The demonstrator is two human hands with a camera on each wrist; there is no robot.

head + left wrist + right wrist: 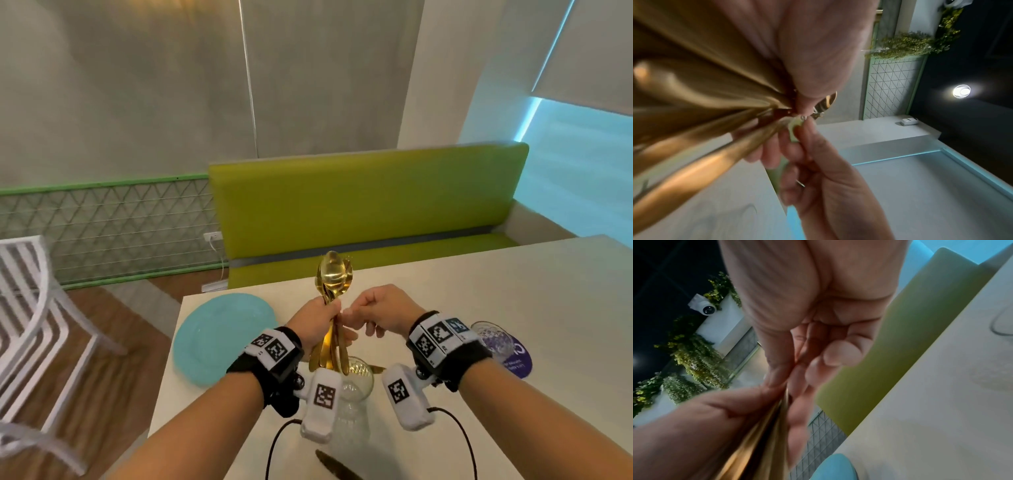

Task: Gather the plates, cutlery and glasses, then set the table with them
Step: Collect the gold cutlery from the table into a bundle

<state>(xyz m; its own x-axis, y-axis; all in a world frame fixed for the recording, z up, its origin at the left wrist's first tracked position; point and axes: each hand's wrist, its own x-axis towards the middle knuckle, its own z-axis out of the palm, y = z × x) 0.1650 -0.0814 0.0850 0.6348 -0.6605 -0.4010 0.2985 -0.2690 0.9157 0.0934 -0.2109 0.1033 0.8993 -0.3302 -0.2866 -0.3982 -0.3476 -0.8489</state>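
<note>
My left hand point(322, 318) grips a bundle of gold cutlery point(333, 277) upright above the white table point(513, 291), spoon bowls on top. Up close, the handles point(705, 97) fan out from its palm. My right hand point(354, 313) is beside it, thumb and forefinger pinching one handle in the bundle point(756, 443). Just below the hands stands a clear glass point(358, 382). A turquoise plate point(219, 337) lies on the table's left end. A second, patterned glass point(493, 337) sits on a purple coaster point(522, 363) behind my right wrist.
A dark knife point(337, 467) lies on the table near its front edge. A white slatted chair point(37, 308) stands on the left over the wooden floor. A green bench point(370, 205) runs along the far side of the table.
</note>
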